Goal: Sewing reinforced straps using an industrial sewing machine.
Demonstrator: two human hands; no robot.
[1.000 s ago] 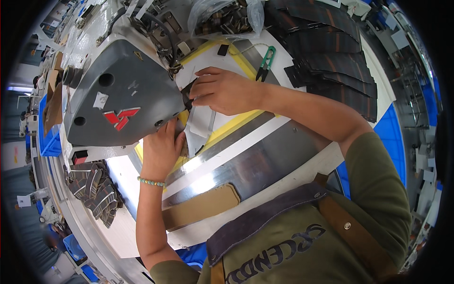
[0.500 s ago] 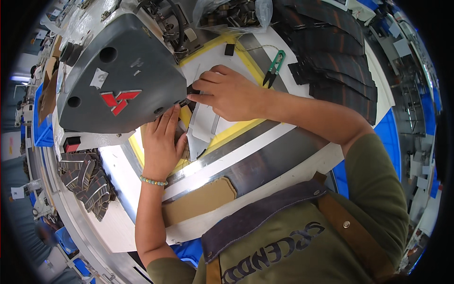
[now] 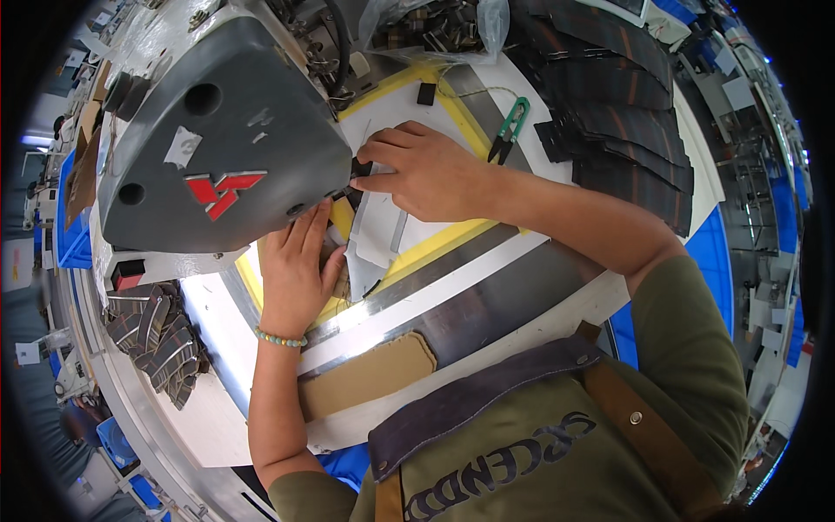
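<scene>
My left hand [image 3: 298,270] lies with its fingers stretched out flat beside the lower edge of the grey sewing machine head [image 3: 230,148]. By its thumb a bit of plaid fabric [image 3: 344,285] shows; what is under the fingertips is hidden. Bent inward, my right hand [image 3: 430,177] has thumb and forefinger closed on a small dark piece [image 3: 360,168] at the machine's right edge. Between and below my hands is a flat whitish sheet [image 3: 372,233] with a pointed lower end, on the yellow-taped work surface [image 3: 452,233]. The machine head covers the needle area.
Green-handled thread snips [image 3: 511,129] lie beyond my right wrist. Dark striped fabric pieces [image 3: 626,122] are stacked at the far right. Plaid strips [image 3: 161,344] pile up at the left. A brown cardboard piece [image 3: 370,374] lies near me. A clear bag [image 3: 430,30] of small pieces stands at the back.
Both hands keep nearly the same pose and place. The whole view has shifted slightly, with the machine head a little further right at its tip.
</scene>
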